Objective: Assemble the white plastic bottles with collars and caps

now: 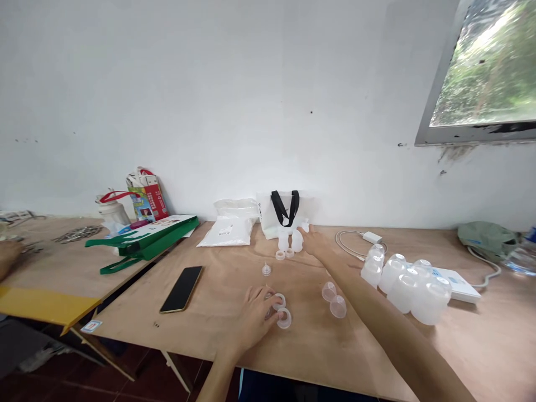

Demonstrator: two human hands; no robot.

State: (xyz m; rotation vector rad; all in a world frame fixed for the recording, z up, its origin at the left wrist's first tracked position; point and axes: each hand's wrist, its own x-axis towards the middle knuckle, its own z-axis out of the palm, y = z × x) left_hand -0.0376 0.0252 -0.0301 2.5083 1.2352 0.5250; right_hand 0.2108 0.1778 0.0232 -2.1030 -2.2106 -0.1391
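Note:
My left hand [253, 319] rests low on the plywood table top [318, 346], its fingers curled at several clear plastic rings [283, 318]. A clear part seems to sit under the fingers, but I cannot tell whether they grip it. My right hand [314, 241] stretches to the far side with fingers spread, holding nothing. It is nearest to small translucent bottles [296, 241] and a pair of small rings [280, 255]. Two clear domed cups [335, 298] lie below my right forearm. A small clear nozzle piece [266, 269] stands between my hands.
A black smartphone [181, 288] lies left of my hands. Large translucent cups [404, 287] are grouped at the right beside a white charger and cable [372, 237]. White bags [228, 231] lean on the wall. Another person's hand [8, 258] is at a neighbouring table.

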